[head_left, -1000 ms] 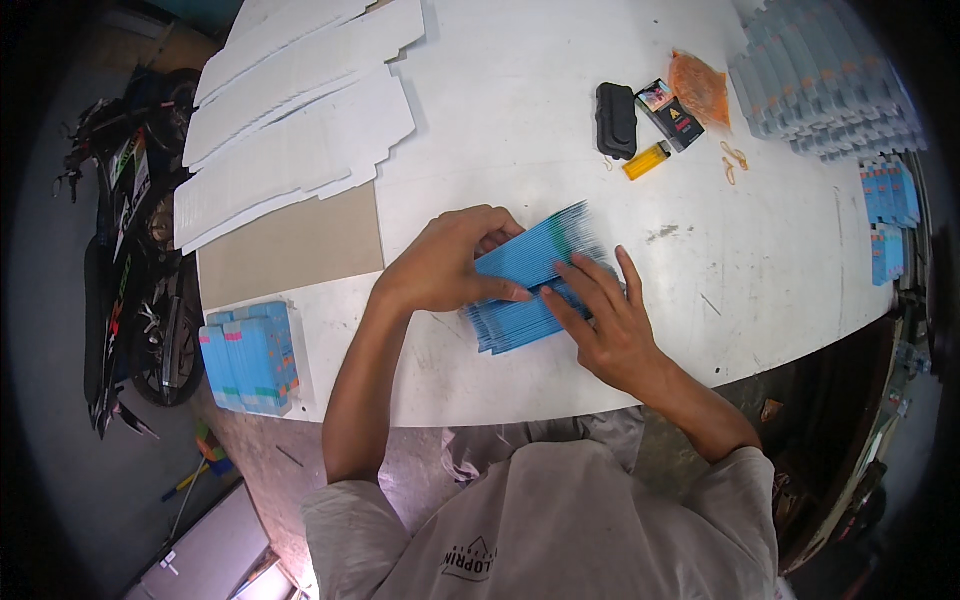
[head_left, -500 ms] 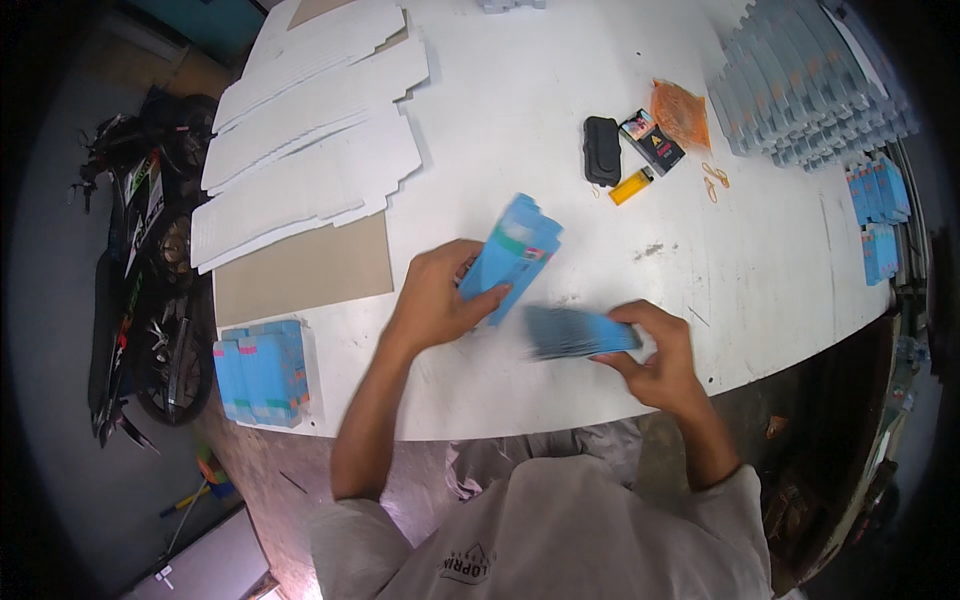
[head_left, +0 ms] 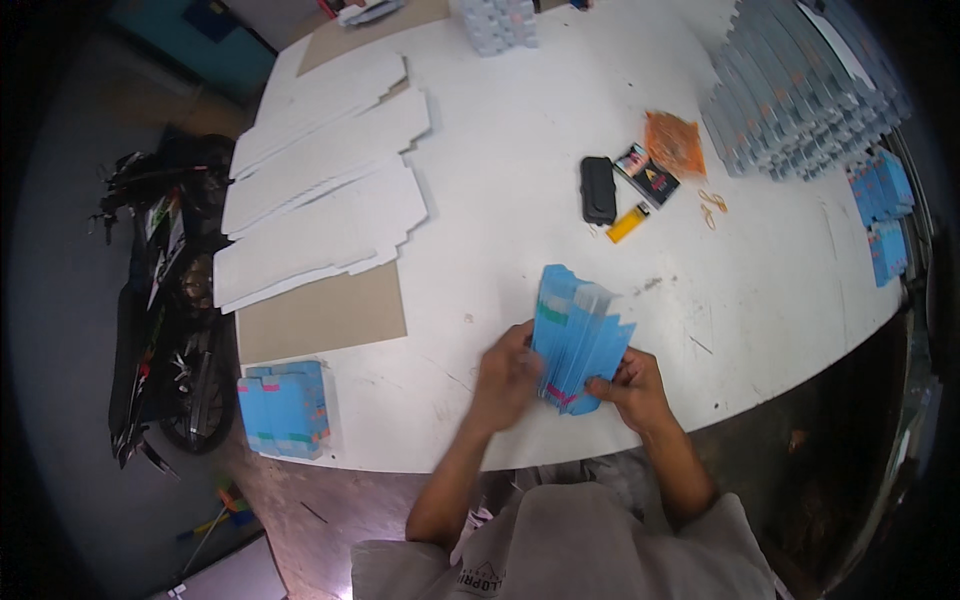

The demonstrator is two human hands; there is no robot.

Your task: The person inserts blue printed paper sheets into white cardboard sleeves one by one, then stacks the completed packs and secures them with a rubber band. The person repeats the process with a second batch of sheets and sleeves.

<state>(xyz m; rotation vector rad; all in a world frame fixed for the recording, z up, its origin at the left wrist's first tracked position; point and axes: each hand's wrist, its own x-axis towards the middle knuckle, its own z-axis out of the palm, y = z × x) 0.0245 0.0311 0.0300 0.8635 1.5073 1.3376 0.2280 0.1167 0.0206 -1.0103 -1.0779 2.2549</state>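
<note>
— Left hand (head_left: 508, 375) closed on the left edge of the sheaf of blue flat cartons (head_left: 577, 340), thumb side against the stack; right hand (head_left: 628, 388) pinching the lower right corner, fingers curled under.

— Sheaf where?

— Held upright, just above the near edge of the white worktop (head_left: 520, 190), fanned at the top, flaps uneven.

— Squaring it well?

— Probably best done by loosening both grips a little, tapping the lower edge on the worktop, then closing in from both sides so no carton slips out.

— Arms?

— Both forearms up from the lower edge, elbows bent, wrists turned inward toward each other.

— Farther out?

— Another blue stack (head_left: 285, 410) at the near left corner, brown cardboard sheet (head_left: 320, 315) beside it, white die-cut blanks (head_left: 320, 190) beyond; black case (head_left: 598, 190) and yellow lighter (head_left: 628, 222) mid-worktop; grey stacked cartons (head_left: 800, 90) far right.
</note>
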